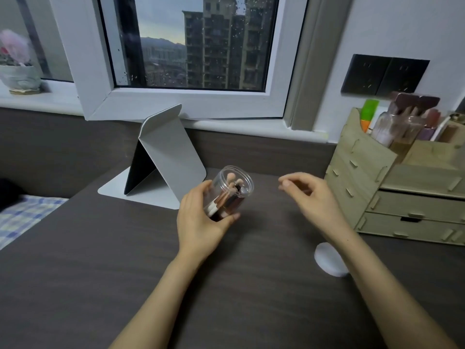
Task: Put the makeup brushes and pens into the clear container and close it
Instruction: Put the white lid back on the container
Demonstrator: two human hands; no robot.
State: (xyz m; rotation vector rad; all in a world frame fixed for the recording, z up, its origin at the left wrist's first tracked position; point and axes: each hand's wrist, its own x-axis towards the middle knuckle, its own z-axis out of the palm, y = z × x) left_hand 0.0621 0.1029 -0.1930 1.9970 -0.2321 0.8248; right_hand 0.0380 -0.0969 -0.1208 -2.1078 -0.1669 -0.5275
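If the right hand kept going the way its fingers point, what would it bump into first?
Probably the clear plastic container of brushes, tilted in the left hand. The right hand points leftward at its open mouth, with only bare dark desk between. Depth is hard to judge.

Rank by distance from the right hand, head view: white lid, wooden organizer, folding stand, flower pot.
From the right hand:
1. Wooden organizer, just to its right.
2. White lid, on the desk under the forearm.
3. Folding stand, left, beyond the jar.
4. Flower pot, far-left windowsill.
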